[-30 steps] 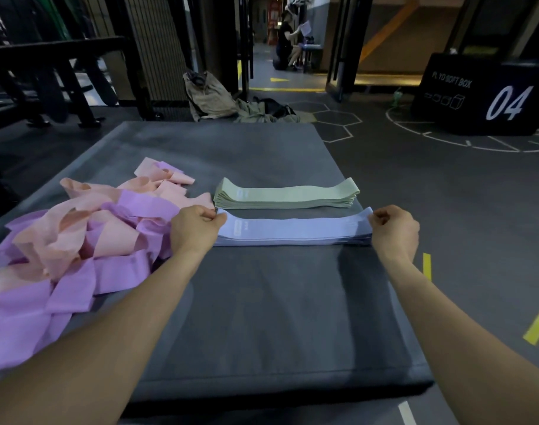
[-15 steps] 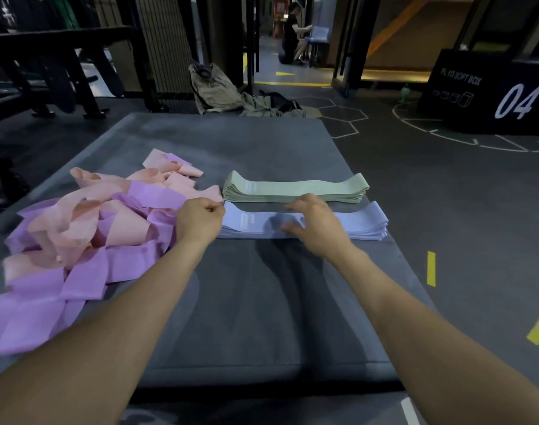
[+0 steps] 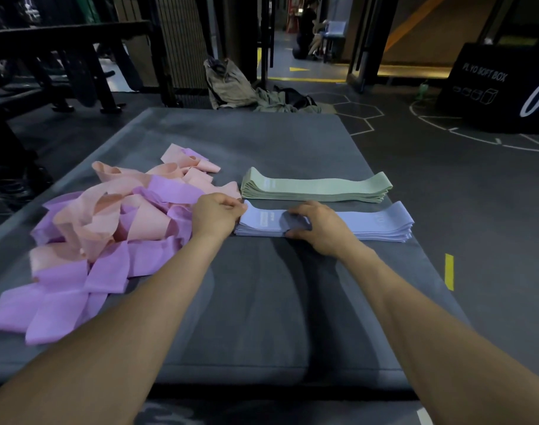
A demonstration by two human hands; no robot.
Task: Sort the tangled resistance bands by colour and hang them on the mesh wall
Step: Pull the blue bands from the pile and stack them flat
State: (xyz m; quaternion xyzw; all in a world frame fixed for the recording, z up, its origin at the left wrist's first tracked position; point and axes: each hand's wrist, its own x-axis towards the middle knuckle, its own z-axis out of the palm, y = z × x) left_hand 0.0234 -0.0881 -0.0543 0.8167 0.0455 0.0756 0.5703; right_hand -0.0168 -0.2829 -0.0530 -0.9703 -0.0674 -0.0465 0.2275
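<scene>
A flat stack of pale blue bands [image 3: 375, 223] lies on the grey mat [image 3: 262, 302], with a flat stack of green bands [image 3: 317, 188] just behind it. My left hand [image 3: 216, 216] pinches the blue stack's left end. My right hand [image 3: 319, 227] grips the stack near its middle, fingers on top and thumb at the near edge. To the left sprawls a tangled heap of pink and purple bands [image 3: 108, 228].
A mesh panel [image 3: 182, 41] stands behind the mat at upper left, next to dark racks [image 3: 47, 65]. Bags and clothes [image 3: 250, 90] lie on the floor past the mat. A black plyo soft box [image 3: 501, 87] sits at far right. A person sits far back.
My right hand left the blue stack's right end and slid left to its middle, where it now grips. My left hand kept its hold on the left end.
</scene>
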